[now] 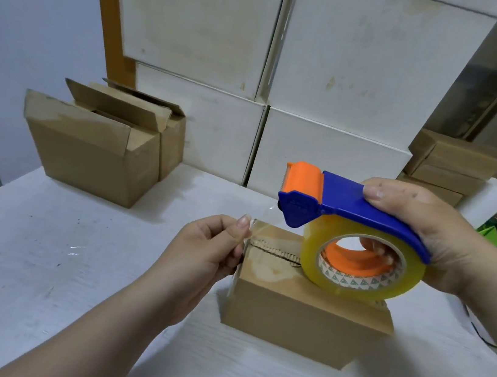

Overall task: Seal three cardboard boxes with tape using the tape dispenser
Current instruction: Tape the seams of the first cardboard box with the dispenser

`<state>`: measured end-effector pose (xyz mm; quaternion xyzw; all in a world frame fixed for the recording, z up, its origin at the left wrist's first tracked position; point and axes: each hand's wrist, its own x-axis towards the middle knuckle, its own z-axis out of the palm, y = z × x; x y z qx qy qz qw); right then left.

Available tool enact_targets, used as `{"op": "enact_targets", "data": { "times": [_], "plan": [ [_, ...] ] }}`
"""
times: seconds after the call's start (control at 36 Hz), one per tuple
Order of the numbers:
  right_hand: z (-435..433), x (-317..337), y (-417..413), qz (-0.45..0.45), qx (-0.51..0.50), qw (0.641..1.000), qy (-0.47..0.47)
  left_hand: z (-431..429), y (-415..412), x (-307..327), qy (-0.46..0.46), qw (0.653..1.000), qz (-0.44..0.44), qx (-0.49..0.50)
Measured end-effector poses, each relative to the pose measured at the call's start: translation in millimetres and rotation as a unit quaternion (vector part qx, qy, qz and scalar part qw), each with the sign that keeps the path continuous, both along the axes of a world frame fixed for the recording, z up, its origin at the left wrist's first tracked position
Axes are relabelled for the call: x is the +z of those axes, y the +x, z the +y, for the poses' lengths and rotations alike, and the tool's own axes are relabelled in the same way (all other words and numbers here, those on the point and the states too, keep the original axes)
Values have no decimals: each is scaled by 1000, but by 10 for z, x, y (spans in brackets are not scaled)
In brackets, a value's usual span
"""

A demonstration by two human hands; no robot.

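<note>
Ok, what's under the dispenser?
A closed box, its flap seam showing. The left hand pinches the clear tape end at the box's left edge; the right hand holds the dispenser. The roll covers the seam's right part.

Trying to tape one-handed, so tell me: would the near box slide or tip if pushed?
The near box probably slides easily: it looks small on a smooth white table. Tipping seems unlikely, as it sits low and wide. Its top may flex: the flap seam gapes.

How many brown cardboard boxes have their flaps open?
2. Both sit at the table's back left: the larger open box in front, the smaller open box right behind it. Others may be hidden out of frame.
</note>
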<state>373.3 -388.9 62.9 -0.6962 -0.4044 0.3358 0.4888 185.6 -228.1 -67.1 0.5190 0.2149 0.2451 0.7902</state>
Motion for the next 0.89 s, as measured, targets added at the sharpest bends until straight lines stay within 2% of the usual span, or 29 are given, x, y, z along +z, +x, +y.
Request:
{"op": "enact_targets", "data": {
  "times": [0.33,0.89],
  "plan": [
    [77,39,-63,-32,18,999,-9,-84,34,-197,28,999,-9,43],
    [82,40,-96,-23,-1,1000,-20,-118,38,-218,70,996,-24,49]
  ]
}}
